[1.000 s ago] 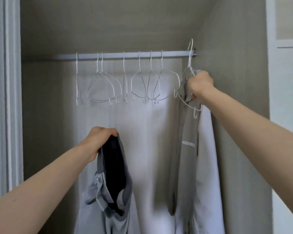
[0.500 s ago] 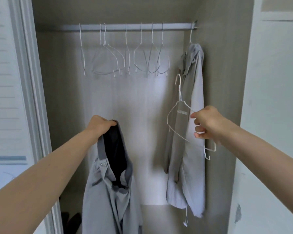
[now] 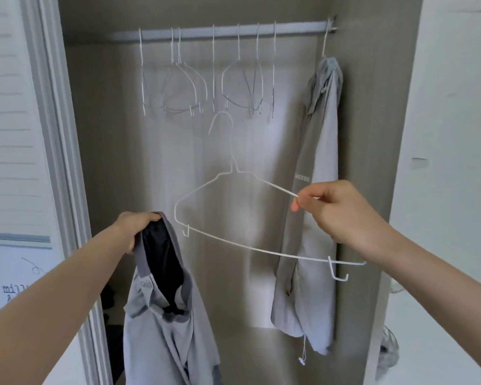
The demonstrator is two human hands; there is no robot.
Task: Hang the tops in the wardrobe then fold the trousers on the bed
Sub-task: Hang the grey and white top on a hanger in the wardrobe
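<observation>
I see my right hand (image 3: 342, 212) reaching forward, pinching one white wire hanger (image 3: 233, 218) by its shoulder. My left hand (image 3: 135, 229) grips a grey top (image 3: 164, 315) by the collar. A second top (image 3: 314, 190) hangs at the rail's (image 3: 233, 31) right end, beside seven bare hangers (image 3: 206, 79).

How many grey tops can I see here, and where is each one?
2. One grey top hangs on a hanger at the right end of the wardrobe rail. The left hand holds the other grey top by its collar. More may be out of view.
</observation>
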